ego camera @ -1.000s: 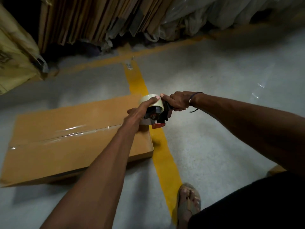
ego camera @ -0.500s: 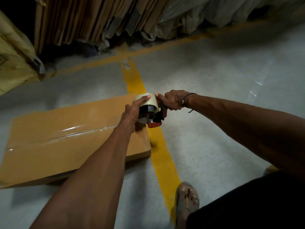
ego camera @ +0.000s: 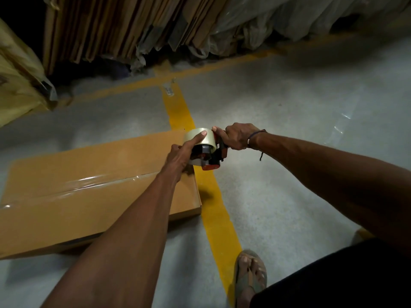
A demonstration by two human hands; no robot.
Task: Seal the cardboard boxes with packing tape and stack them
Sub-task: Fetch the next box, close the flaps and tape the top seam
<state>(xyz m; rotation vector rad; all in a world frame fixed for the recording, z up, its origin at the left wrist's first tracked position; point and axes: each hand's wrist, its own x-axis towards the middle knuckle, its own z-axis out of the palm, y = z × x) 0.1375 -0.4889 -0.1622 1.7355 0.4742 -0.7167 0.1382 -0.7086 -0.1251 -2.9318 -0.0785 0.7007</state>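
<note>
Head view, one frame. Count: one flat cardboard box point(ego camera: 93, 187), one tape dispenser point(ego camera: 210, 155), one roll of clear tape point(ego camera: 200, 138) on it, two hands, one foot in view. The cardboard box lies flat on the concrete floor point(ego camera: 300, 134), left of centre, its right edge just beside the yellow floor line point(ego camera: 213, 201) that runs from the far stack toward the near edge of the floor. One strip of clear packing tape point(ego camera: 73, 185) runs lengthwise along the box's top, glossy, reaching from the left edge of the view toward the box's right end; its last part is hidden behind the left forearm. The tape dispenser, red and black, is held above the box's far right corner, over the yellow line; whether it touches the box cannot be told. Right hand point(ego camera: 236, 136): grip closed round the dispenser handle, thumb stretched toward the roll; one beaded bracelet point(ego camera: 251, 138) and a dark cord on the wrist. Left hand point(ego camera: 181, 155): thumb pressed on the outer face of the tape roll, other fingers curled beneath the roll, so the grip holds the roll. One sandalled foot point(ego camera: 250, 276) stands on the floor at the near edge, touching the yellow line. Along the far edge of the floor: a leaning stack of flattened cardboard sheets point(ego camera: 115, 27), count not readable, with plastic-wrapped bundles point(ego camera: 278, 16) to its right. A second yellow line point(ego camera: 222, 65) runs along the foot of that stack.
</note>
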